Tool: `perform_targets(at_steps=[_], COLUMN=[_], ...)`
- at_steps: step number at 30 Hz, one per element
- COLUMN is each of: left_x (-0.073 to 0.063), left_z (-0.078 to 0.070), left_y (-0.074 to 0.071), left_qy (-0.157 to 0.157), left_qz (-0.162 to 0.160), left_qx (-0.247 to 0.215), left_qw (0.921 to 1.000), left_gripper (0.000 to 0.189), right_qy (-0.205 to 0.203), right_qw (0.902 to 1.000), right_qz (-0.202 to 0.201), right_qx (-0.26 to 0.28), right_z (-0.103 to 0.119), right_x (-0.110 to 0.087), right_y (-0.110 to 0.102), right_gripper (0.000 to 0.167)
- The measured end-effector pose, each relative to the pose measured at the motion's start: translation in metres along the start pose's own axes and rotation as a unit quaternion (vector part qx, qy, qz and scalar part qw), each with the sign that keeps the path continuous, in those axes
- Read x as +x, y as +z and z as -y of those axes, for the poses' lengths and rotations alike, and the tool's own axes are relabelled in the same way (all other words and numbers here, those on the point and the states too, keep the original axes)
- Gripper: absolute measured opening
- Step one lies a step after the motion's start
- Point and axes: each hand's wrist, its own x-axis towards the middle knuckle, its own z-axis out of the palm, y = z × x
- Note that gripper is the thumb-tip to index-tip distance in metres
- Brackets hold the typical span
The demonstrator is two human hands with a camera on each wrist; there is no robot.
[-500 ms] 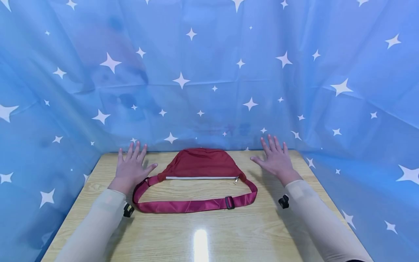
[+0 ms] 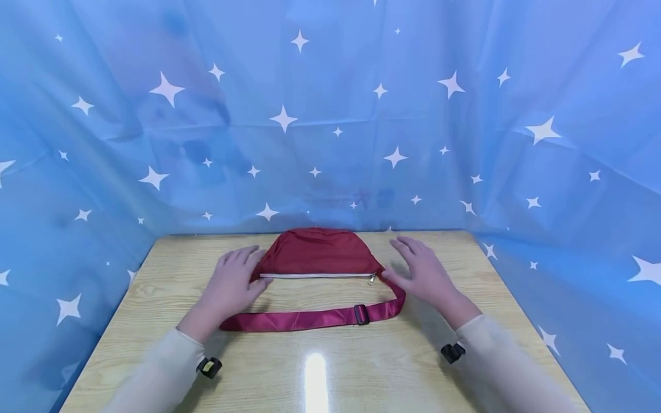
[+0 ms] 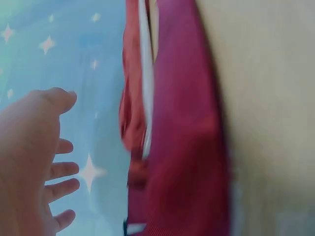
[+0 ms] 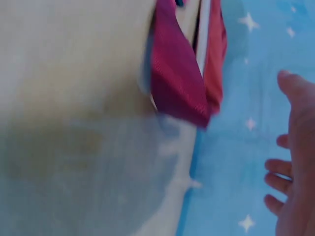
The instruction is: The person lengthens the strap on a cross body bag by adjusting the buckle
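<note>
Waist bag [image 2: 320, 252] lies at the far edge of the desk [image 2: 403, 373]. Nearest is its strap [image 2: 294, 322], looped toward the near edge. Beyond, left hand [image 2: 230, 287] and right hand [image 2: 427, 274] flank the bag's ends, both loosely spread, gripping nothing (contact unclear at left). A good grasp would probably take both ends evenly, clear of the zip pull [image 2: 372, 280]. Behind hangs a starry curtain [image 2: 330, 74].

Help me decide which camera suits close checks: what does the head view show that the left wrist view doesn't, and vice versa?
Only the head view shows the right grip, the zipper pull and the black slider.

Only the left wrist view shows a small dark piece at its bottom edge, too cropped to identify.

Both show the left grip, red bag, magenta strap, table and starry curtain.
</note>
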Motion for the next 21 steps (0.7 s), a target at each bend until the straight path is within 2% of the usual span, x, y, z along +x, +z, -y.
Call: perform_targets(at_steps=[7, 10, 14, 17, 21], left_x=[-0.009, -0.008, -0.007, -0.004, 0.0], left_z=[-0.04, -0.055, -0.071, -0.084, -0.1], left_y=[0.021, 0.028, 0.04, 0.051, 0.064], left_qy=[0.046, 0.058, 0.066, 0.077, 0.093], left_qz=[0.003, 0.028, 0.08, 0.108, 0.122], left_qx=[-0.074, -0.119, -0.168, -0.175, -0.144], left_qw=[0.9962, 0.9908, 0.9802, 0.9755, 0.9775], left_gripper=[0.071, 0.071, 0.069, 0.067, 0.065], right_qy=[-0.037, -0.04, -0.042, -0.04, -0.061], right_qw=[0.9979, 0.995, 0.9881, 0.9835, 0.9822], right_qz=[0.011, 0.031, 0.079, 0.113, 0.126], right_qx=[0.052, 0.087, 0.125, 0.135, 0.125], right_z=[0.038, 0.054, 0.071, 0.08, 0.085], right_x=[-0.02, -0.027, -0.032, -0.036, -0.038], right_y=[0.014, 0.019, 0.027, 0.032, 0.042], right_gripper=[0.087, 0.089, 0.089, 0.084, 0.068])
